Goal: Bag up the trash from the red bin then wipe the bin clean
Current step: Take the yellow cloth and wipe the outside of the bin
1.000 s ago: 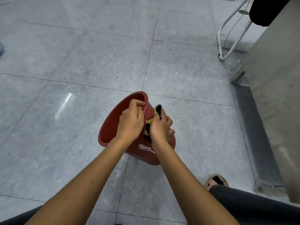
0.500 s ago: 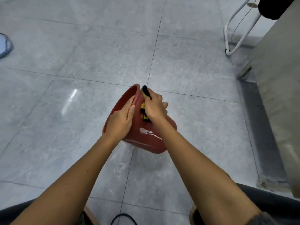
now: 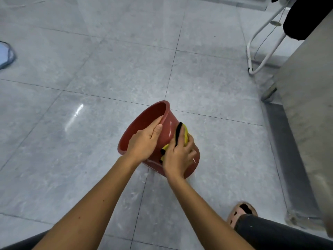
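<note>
Open tiled floor surrounded the red bin, which lay tipped over, its long axis running from near-right base to far-left mouth. The left hand gripped the rim. Just beside it, the right hand had its fingers clenched on the cloth, pressing it against the outer wall.

- Red bin: round plastic, smooth and glossy, tipped well over on the grey tile floor. Mouth faces up and left, base points lower right. Small white mark near the base.
- Left hand grips the rim, thumb on the outside.
- Cloth: yellow with a black strip, bunched against the bin's outer wall and held there by the right hand.
</note>
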